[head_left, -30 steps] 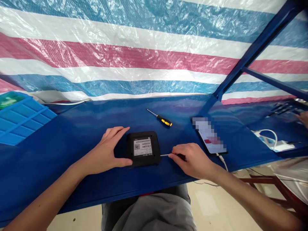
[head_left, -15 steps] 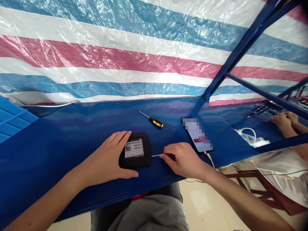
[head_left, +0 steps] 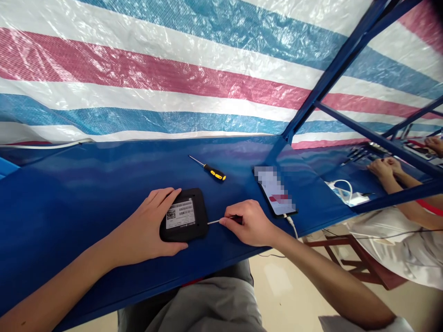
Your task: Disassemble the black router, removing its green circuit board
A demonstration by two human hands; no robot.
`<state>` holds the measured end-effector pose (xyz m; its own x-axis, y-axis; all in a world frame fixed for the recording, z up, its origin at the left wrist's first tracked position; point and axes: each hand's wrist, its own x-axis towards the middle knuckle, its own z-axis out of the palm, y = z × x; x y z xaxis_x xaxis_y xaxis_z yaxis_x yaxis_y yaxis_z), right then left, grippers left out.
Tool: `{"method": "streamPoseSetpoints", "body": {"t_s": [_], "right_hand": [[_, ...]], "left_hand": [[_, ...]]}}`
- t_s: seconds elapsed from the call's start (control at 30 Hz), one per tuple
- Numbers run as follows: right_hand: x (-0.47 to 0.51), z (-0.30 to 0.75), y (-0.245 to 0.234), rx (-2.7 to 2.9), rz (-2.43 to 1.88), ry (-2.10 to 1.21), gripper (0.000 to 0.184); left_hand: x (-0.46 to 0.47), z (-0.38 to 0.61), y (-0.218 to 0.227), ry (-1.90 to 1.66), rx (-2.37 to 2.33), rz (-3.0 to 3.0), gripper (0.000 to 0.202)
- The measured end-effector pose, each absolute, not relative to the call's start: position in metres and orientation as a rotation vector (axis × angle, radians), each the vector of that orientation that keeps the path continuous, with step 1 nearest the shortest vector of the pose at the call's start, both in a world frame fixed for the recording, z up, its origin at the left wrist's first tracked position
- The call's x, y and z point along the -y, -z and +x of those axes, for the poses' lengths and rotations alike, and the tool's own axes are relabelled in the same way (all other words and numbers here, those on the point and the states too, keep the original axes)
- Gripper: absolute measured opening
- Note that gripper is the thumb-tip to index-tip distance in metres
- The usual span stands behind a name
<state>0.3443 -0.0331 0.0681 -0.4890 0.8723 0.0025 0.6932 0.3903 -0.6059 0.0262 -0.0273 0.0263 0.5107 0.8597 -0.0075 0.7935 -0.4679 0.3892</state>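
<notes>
A black device with rounded corners and a white barcode label lies on the blue table. My left hand is wrapped round its left side, thumb along the near edge and fingers over the far edge. In my right hand, pinched between thumb and fingers, is a screwdriver with a thin metal shaft and a dark handle mostly hidden by the palm. Its tip meets the device's right edge near the front corner; whether it sits in an opening cannot be made out. Beyond the device rests another screwdriver, black and yellow.
A phone with a white cable plugged in lies to the right. Past the blue metal frame, another person's hands rest near a white power strip. A striped plastic sheet hangs behind the table.
The view has swung right, so everything sits further left in it. Both hands keep their grips, and a little more of the held screwdriver's handle shows.
</notes>
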Motion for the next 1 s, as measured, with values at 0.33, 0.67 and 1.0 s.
{"method": "streamPoseSetpoints", "body": {"t_s": [0.33, 0.67, 1.0], "right_hand": [[0.029, 0.348, -0.052, 2.148, -1.227, -1.015, 0.045], [0.031, 0.348, -0.054, 2.149, -1.236, -1.020, 0.044], [0.041, 0.348, -0.063, 2.313, -1.337, -0.772, 0.039]], "left_hand": [[0.037, 0.036, -0.034, -0.377, -1.442, 2.364, 0.113], [0.035, 0.037, -0.033, -0.371, -1.442, 2.375, 0.112], [0.029, 0.031, -0.027, -0.307, -1.419, 2.423, 0.123]]}}
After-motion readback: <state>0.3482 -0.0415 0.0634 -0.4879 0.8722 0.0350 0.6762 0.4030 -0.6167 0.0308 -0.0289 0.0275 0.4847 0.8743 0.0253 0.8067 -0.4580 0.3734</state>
